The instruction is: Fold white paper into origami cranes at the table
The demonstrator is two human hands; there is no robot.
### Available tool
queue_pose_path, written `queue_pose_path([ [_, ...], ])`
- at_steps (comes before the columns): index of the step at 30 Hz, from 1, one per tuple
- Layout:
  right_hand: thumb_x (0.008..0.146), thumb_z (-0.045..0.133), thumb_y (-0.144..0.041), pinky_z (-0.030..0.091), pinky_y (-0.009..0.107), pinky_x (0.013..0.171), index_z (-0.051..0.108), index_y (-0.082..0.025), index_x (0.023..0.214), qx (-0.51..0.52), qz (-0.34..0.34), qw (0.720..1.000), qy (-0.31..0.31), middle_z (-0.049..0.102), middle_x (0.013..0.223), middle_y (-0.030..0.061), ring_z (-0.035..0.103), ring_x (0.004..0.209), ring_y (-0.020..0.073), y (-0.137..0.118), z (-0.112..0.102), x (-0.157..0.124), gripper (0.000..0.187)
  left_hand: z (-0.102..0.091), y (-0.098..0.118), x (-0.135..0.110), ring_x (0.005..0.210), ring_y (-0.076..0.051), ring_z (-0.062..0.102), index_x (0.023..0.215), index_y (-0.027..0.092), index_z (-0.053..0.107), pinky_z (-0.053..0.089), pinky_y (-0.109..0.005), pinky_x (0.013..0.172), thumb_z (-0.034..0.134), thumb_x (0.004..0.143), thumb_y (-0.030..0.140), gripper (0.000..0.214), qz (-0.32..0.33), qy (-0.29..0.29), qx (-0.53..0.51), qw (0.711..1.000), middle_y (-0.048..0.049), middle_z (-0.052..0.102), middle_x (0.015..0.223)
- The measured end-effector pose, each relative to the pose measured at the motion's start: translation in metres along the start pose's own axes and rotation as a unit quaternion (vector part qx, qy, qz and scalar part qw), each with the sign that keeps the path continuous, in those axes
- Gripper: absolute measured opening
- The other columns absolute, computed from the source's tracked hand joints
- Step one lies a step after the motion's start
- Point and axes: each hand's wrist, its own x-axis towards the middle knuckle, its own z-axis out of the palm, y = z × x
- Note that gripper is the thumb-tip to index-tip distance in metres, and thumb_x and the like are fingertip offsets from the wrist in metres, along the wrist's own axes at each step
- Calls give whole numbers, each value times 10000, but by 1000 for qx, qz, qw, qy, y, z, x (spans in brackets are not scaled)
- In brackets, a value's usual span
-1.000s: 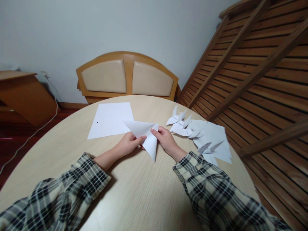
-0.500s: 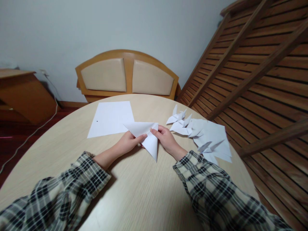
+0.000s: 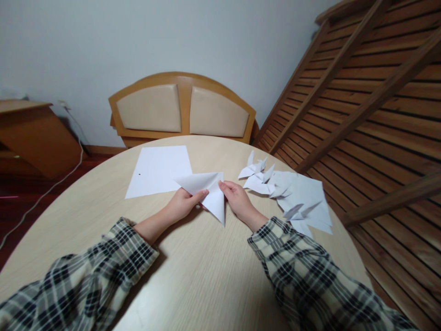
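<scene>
A white sheet folded into a triangle [image 3: 210,193] is held just above the round wooden table [image 3: 193,271], its point aimed toward me. My left hand [image 3: 184,206] pinches its left side with the thumb on top. My right hand [image 3: 237,200] grips its right edge, fingers closed on the paper. Both arms wear plaid sleeves.
A flat white sheet [image 3: 156,170] lies behind the hands at the left. Several folded paper cranes [image 3: 258,174] and loose white sheets [image 3: 305,200] lie at the right. A wooden chair [image 3: 182,110] stands behind the table; a slatted wooden frame [image 3: 361,101] leans at the right.
The folded triangle has tilted a little: its right corner has risen and shifted left, and both hands have adjusted their grip slightly.
</scene>
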Motion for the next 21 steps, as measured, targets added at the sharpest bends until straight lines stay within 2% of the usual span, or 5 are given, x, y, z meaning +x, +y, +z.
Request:
queue_pose_path([
  [5,836,542,-616,323,296,575,549,-194,668,-20,-12,1000,2,493,642,-3,433,602,146,2,0,1,454,-1,0,0,570,-140,538,744,123,610,432,-262,553,639,781,447,327,1,8,12,1000,-42,623,637],
  [10,807,569,-612,304,276,541,533,-191,636,-22,-9,1000,6,463,618,-14,404,586,131,-1,1,1,457,-1,1,-1,630,-160,586,825,115,631,470,-274,592,642,764,401,293,3,25,27,999,-67,667,722],
  [16,786,595,-618,305,261,496,555,-186,662,17,28,999,25,497,620,-12,414,554,121,-4,0,1,451,3,4,-3,567,-154,594,717,121,617,480,-270,568,662,751,337,222,-27,-11,5,1000,-57,638,622],
  [21,788,589,-633,323,258,501,560,-186,688,32,36,999,11,511,626,-13,430,553,120,-6,1,0,459,4,7,-3,564,-153,609,712,108,647,468,-255,557,653,781,296,201,-39,11,-16,999,-83,667,622],
])
